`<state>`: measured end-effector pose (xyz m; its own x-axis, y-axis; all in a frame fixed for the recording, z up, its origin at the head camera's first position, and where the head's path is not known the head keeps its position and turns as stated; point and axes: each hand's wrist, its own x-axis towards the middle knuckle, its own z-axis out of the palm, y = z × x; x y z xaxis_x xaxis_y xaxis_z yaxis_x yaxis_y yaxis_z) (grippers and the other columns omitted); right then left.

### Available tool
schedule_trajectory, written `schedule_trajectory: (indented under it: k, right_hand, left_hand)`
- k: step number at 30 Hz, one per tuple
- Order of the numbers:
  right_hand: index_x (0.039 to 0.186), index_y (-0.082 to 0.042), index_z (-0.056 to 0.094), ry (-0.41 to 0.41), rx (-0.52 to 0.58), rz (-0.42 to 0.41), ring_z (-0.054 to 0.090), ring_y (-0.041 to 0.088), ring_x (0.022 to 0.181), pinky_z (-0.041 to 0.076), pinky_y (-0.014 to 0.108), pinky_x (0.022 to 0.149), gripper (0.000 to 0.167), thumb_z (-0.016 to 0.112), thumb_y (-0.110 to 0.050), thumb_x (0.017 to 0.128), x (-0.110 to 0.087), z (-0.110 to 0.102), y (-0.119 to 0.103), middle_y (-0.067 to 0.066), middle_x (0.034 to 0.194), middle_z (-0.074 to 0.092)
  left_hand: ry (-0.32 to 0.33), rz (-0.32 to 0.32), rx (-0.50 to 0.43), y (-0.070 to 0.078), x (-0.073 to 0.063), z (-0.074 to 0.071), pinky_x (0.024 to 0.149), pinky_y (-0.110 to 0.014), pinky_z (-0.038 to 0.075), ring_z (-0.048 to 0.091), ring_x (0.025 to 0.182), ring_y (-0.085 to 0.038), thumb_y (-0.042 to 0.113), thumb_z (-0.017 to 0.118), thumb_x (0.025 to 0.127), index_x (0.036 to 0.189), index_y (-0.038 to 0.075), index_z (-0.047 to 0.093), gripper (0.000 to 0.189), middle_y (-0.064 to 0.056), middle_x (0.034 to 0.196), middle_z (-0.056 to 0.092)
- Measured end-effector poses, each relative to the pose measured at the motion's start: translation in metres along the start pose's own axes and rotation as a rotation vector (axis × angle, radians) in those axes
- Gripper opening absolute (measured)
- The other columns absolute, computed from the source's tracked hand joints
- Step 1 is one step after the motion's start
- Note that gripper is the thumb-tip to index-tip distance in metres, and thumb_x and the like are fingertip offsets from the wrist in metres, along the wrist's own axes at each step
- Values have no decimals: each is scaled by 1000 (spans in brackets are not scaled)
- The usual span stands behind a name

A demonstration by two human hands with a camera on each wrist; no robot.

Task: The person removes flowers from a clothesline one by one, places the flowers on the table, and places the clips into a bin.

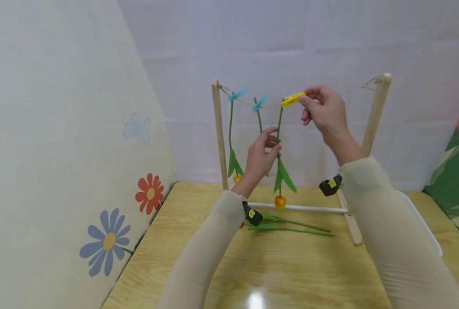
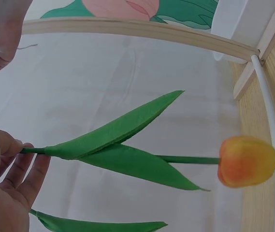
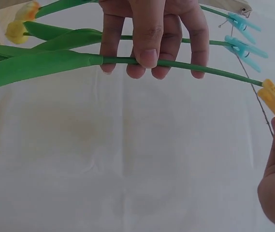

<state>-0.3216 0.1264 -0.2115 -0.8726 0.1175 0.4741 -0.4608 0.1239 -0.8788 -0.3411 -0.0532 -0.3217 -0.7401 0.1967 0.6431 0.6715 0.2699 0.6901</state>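
Note:
An artificial tulip (image 2: 247, 161) with an orange-yellow bloom hangs head down. My left hand (image 1: 262, 151) pinches its green stem (image 3: 176, 64) between thumb and fingers, just above the leaves. Up at the stem's top end, my right hand (image 1: 326, 110) grips a yellow clothespin (image 1: 293, 99) between thumb and forefinger; its jaws sit over the stem tip at the string (image 3: 253, 84). To the left, two blue clothespins (image 1: 238, 94) clip two more tulips to that string. The left hand partly covers the middle tulip.
Wooden posts (image 1: 377, 112) hold the string, with a white rod (image 1: 310, 208) low between them. Several loose tulip stems (image 1: 291, 230) lie on the wooden table (image 1: 291, 266) in front. A white tray (image 1: 422, 223) stands at the right, partly behind my right sleeve. A painted wall (image 1: 78, 107) bounds the left.

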Motion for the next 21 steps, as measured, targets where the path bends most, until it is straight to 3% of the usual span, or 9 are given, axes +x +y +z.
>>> schedule_trajectory:
  k: [6, 12, 17, 21]
  right_hand:
    - [106, -7, 63, 50, 129, -40, 57, 8, 51, 53, 20, 48, 12, 69, -9, 96, -1, 1, -2, 2, 93, 67]
    - [110, -8, 60, 73, 215, -67, 58, 10, 53, 53, 21, 49, 13, 66, -8, 98, -5, -4, -1, 5, 101, 64]
    - [114, -9, 58, 88, 268, -80, 58, 11, 56, 54, 21, 52, 16, 64, -9, 99, -11, -13, 3, 6, 104, 61]
    - [122, -8, 54, 49, 250, -50, 60, 12, 62, 56, 21, 57, 22, 61, -12, 101, -21, -22, 11, 6, 109, 59]
  left_hand:
    - [16, 32, 8, -1, -5, 0, 73, -24, 60, 70, 95, -27, -4, 64, 95, 140, 4, 54, 46, -18, 112, 69]
    - [23, 120, 25, -1, -10, -4, 73, -21, 59, 70, 96, -29, -5, 65, 95, 140, 0, 55, 47, -19, 111, 68]
    - [13, 184, 103, -3, -16, -9, 73, -18, 59, 71, 95, -28, -6, 65, 94, 138, -2, 57, 45, -19, 109, 69]
    - [-26, 215, 170, -2, -22, -12, 75, -17, 58, 71, 95, -26, -5, 64, 95, 137, -1, 59, 42, -18, 110, 69]
